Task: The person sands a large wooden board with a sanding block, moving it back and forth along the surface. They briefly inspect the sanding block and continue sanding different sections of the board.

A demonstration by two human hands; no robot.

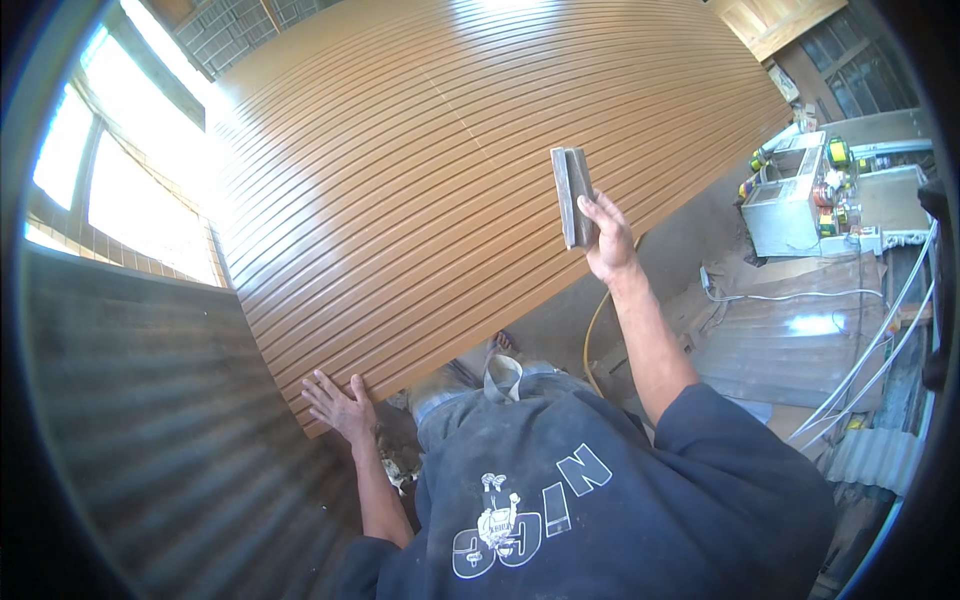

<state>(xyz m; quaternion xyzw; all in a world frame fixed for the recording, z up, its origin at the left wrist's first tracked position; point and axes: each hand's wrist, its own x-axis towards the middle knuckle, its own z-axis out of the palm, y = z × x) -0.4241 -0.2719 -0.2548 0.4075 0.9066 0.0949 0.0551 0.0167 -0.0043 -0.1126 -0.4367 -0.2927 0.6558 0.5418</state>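
The panel lies ahead (box at right).

Windows at left blown out; glare on brown panel; edges dark, warped.

A: What's in the right hand?
B: A brown block with a groove along its length, gripped near its lower end, seen against a big brown ridged panel
A: And the left hand?
B: Laid on the panel's near left corner, fingers spread
A: What else is around?
B: A pale box on the right with small yellow things at it, a yellow hose beside the right forearm, and a bright window on the left
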